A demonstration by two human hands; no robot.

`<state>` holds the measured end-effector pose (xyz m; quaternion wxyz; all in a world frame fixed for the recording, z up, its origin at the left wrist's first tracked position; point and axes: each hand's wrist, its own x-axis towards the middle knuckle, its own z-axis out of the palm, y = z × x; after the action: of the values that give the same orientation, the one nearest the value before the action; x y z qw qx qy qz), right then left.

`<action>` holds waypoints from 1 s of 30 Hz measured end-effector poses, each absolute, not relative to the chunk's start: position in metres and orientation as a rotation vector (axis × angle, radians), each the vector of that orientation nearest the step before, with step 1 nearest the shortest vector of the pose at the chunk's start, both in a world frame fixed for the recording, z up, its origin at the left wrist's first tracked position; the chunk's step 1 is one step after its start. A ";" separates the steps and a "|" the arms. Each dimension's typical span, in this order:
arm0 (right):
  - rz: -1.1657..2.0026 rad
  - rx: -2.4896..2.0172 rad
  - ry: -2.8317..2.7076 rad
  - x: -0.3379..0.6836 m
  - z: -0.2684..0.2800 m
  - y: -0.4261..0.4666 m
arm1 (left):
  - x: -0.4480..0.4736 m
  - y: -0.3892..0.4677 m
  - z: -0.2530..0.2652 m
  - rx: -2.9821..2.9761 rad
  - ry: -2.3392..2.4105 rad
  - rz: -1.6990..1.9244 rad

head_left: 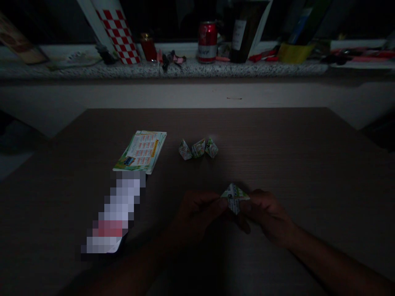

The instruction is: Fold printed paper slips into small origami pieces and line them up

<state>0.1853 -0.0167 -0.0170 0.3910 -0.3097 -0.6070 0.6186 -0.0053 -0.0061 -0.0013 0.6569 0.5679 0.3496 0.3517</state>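
Note:
A small folded paper piece (234, 196), printed in green and white with dark lettering, is held above the table in front of me. My left hand (202, 209) pinches its left corner between thumb and fingers. On the other side, my right hand (267, 211) grips the right part, its thumb on the front and a finger showing below. Beyond my hands, three folded paper pieces of the same print stand in a row: a left one (185, 149), a middle one (198, 148) and a right one (212, 148).
To the left lies a stack of printed paper sheets (142, 151), with a lit, blurred-out phone (114, 218) nearer me. Behind the brown table (277, 139), a stone sill (185, 72) carries a red can (207, 43), a checkered container (119, 35), a small jar (148, 47) and other clutter.

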 end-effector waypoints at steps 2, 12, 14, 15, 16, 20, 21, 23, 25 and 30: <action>1.538 -0.799 -1.571 0.186 -0.016 -0.016 | -0.006 -0.006 0.000 1.339 0.806 0.808; 1.323 -0.944 -1.819 0.190 -0.010 -0.012 | -0.005 -0.006 -0.006 1.263 0.939 0.955; 1.346 -0.945 -1.771 0.190 -0.012 -0.012 | -0.006 -0.006 -0.006 1.366 0.999 1.003; 1.371 -0.942 -1.732 0.190 -0.013 -0.013 | -0.007 -0.006 -0.006 1.456 1.027 1.026; 1.404 -0.939 -1.687 0.190 -0.015 -0.013 | -0.008 -0.005 -0.006 1.560 1.046 1.047; 1.530 -0.950 -1.547 0.188 -0.019 -0.015 | -0.009 -0.006 -0.003 1.899 1.012 1.091; 1.545 -0.954 -1.527 0.187 -0.020 -0.015 | -0.009 -0.007 -0.002 1.933 0.992 1.095; 1.536 -0.953 -1.508 0.186 -0.020 -0.016 | -0.008 -0.009 -0.002 1.924 0.963 1.117; 1.472 -0.958 -1.527 0.186 -0.019 -0.016 | -0.005 -0.011 -0.003 1.781 0.959 1.162; 1.281 -0.962 -1.690 0.185 -0.014 -0.017 | -0.002 -0.011 -0.004 1.265 0.904 0.898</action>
<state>0.1852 -0.0170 -0.0144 0.3955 -0.3794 -0.6665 0.5054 -0.0018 -0.0105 -0.0042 0.6234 0.5508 0.3938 0.3909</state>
